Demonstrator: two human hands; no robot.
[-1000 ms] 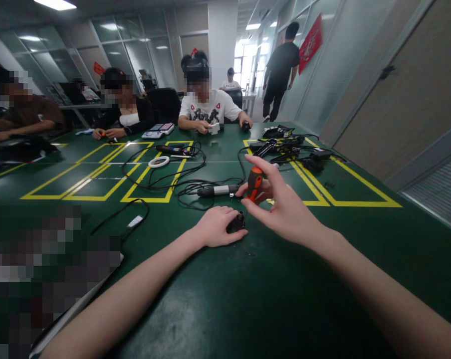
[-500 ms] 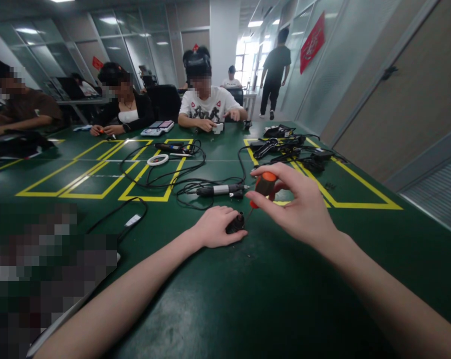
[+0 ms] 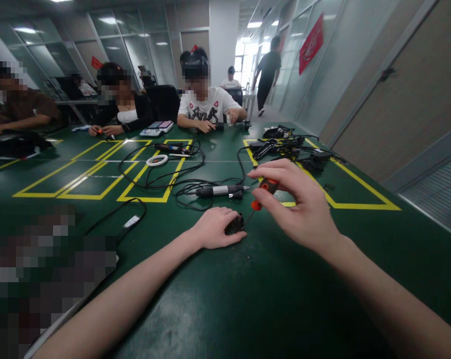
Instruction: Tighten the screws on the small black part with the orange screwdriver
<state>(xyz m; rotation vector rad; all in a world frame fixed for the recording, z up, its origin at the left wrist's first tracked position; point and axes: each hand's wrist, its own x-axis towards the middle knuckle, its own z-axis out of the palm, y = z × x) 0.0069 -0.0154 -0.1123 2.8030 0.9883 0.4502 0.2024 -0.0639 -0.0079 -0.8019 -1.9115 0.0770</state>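
Observation:
Resting on the green table, my left hand is closed round a small black round part with a short stub on top. Part of it is hidden by my fingers. My right hand grips a screwdriver by its orange and dark handle, between thumb and fingers. The thin shaft slants down and left, its tip close to the side of the black part; whether they touch, I cannot tell. Just beyond my hands lies a black and silver electric screwdriver with a coiled cable.
Black cables and devices are heaped at the back right. A white ring lies by another corded tool. Yellow tape marks rectangles on the table. Across it, a person in a white shirt handles a dark object; other people sit left.
The screwdriver handle has turned and tilted in my right hand's fingers. My left hand stays on the black part. Behind, a walking person has moved farther off.

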